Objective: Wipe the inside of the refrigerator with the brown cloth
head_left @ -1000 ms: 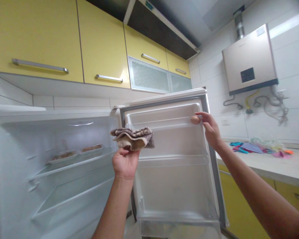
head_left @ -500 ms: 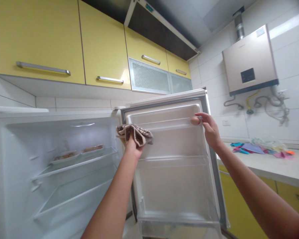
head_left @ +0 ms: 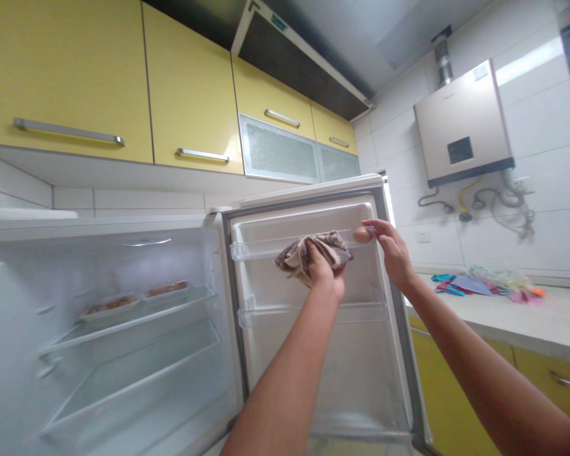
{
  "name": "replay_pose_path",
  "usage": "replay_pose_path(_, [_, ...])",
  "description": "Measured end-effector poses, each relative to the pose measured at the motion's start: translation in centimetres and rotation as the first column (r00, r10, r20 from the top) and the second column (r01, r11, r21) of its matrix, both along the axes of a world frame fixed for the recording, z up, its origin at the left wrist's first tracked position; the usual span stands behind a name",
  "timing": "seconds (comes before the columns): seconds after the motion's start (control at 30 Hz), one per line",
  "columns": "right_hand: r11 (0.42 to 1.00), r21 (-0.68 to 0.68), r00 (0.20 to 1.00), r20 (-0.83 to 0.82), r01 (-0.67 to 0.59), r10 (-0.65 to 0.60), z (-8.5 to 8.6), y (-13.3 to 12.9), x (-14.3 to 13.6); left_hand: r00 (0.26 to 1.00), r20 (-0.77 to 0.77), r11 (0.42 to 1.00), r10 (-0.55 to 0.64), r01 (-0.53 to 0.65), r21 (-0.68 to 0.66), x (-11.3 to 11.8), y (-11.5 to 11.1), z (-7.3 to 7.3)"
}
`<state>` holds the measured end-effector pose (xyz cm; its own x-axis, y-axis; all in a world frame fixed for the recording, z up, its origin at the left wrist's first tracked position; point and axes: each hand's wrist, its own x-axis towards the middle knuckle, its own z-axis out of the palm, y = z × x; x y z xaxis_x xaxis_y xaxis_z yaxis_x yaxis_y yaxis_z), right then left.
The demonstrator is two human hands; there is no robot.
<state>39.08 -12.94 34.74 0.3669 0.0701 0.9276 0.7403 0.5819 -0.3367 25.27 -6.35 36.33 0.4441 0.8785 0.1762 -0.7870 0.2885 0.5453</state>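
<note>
My left hand (head_left: 327, 272) grips a folded brown and beige cloth (head_left: 297, 256) in front of the upper door shelf (head_left: 244, 251). The cloth covers part of that clear shelf's front. At the shelf's right end my right hand (head_left: 393, 250) has its fingers closed on the shelf's edge. A brown egg (head_left: 362, 235) shows through the clear plastic beside those fingertips. The fridge door (head_left: 313, 373) stands wide open, with a second clear shelf (head_left: 275, 315) below the first.
Inside the open fridge (head_left: 9, 316), two trays of food (head_left: 109, 307) rest on a glass shelf. Colourful cloths or bags (head_left: 475, 284) lie on the counter (head_left: 541, 326) at right. Yellow cabinets (head_left: 190, 82) hang above.
My left hand has carried the cloth to the right, from the door's hinge side to near the middle of the upper shelf. My right hand keeps its place at the shelf's end. The view has shifted slightly.
</note>
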Motion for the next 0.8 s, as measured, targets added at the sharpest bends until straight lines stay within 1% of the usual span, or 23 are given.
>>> replay_pose_path(0.03, [1.000, -0.006, 1.000, 0.000, -0.013, 0.013, 0.0, 0.0, 0.1, 1.000, 0.017, 1.000, -0.022, 0.022, -0.009, 1.2, -1.0, -0.1])
replay_pose_path(0.13, [0.996, -0.015, 0.996, -0.030, -0.087, 0.087, 0.1, 0.2, 0.5, 0.979, 0.099, 0.984, -0.177, 0.177, 0.014, 4.1, -3.1, -0.4])
replay_pose_path(0.17, [0.994, -0.016, 0.993, -0.044, -0.111, 0.110, 0.1, 0.3, 0.6, 0.970, 0.118, 0.977, -0.214, 0.212, 0.026, 4.7, -3.5, -0.5])
replay_pose_path(0.23, [0.993, -0.014, 0.991, -0.063, -0.118, 0.117, 0.1, 0.4, 0.6, 0.966, 0.116, 0.973, -0.231, 0.228, 0.040, 5.1, -3.8, -0.5])
replay_pose_path(0.3, [0.998, -0.005, 0.997, -0.051, -0.062, 0.062, 0.0, 0.4, 0.4, 0.979, 0.086, 0.982, -0.187, 0.183, 0.046, 4.8, -3.6, -0.6])
replay_pose_path(0.37, [1.000, 0.007, 1.000, -0.017, 0.012, -0.012, 0.0, 0.3, 0.2, 0.994, 0.063, 0.996, -0.087, 0.085, 0.038, 3.9, -2.7, -0.7])
replay_pose_path(0.4, [0.999, 0.011, 0.999, 0.002, 0.038, -0.038, -0.1, 0.3, 0.1, 0.999, 0.037, 0.999, 0.010, -0.012, 0.045, 3.2, -2.0, -0.7])
replay_pose_path(0.43, [0.998, 0.012, 0.998, 0.017, 0.056, -0.056, -0.1, 0.2, 0.0, 0.990, -0.002, 0.988, 0.138, -0.137, 0.067, 2.5, -1.1, -0.8])
replay_pose_path(0.47, [0.998, 0.010, 0.997, 0.025, 0.066, -0.066, -0.2, 0.2, 0.0, 0.961, -0.048, 0.958, 0.273, -0.268, 0.101, 1.6, 0.0, -0.9])
replay_pose_path(0.5, [0.997, 0.010, 0.997, 0.027, 0.072, -0.072, -0.3, 0.1, -0.1, 0.893, -0.106, 0.893, 0.437, -0.416, 0.174, 0.6, 1.3, -1.0])
replay_pose_path(0.53, [0.997, 0.011, 0.997, 0.027, 0.077, -0.077, -0.3, 0.1, 0.0, 0.833, -0.126, 0.836, 0.538, -0.508, 0.208, -0.6, 2.7, -1.1])
replay_pose_path(0.6, [0.996, 0.012, 0.996, 0.022, 0.085, -0.086, -0.4, 0.2, 0.0, 0.733, -0.146, 0.742, 0.665, -0.627, 0.237, -3.2, 5.6, -1.4])
replay_pose_path(0.67, [0.996, 0.012, 0.996, 0.022, 0.092, -0.092, -0.4, 0.2, 0.0, 0.598, -0.153, 0.613, 0.787, -0.732, 0.296, -6.0, 8.5, -1.6])
replay_pose_path(0.7, [0.995, 0.013, 0.995, 0.022, 0.095, -0.095, -0.4, 0.2, 0.0, 0.532, -0.147, 0.547, 0.834, -0.762, 0.347, -7.4, 9.7, -1.7])
replay_pose_path(0.77, [0.995, 0.012, 0.995, 0.024, 0.098, -0.098, -0.5, 0.2, 0.0, 0.409, -0.124, 0.418, 0.904, -0.785, 0.457, -9.7, 11.8, -2.0])
replay_pose_path(0.8, [0.995, 0.011, 0.995, 0.027, 0.097, -0.097, -0.5, 0.1, -0.1, 0.360, -0.112, 0.365, 0.926, -0.780, 0.508, -10.7, 12.6, -2.2])
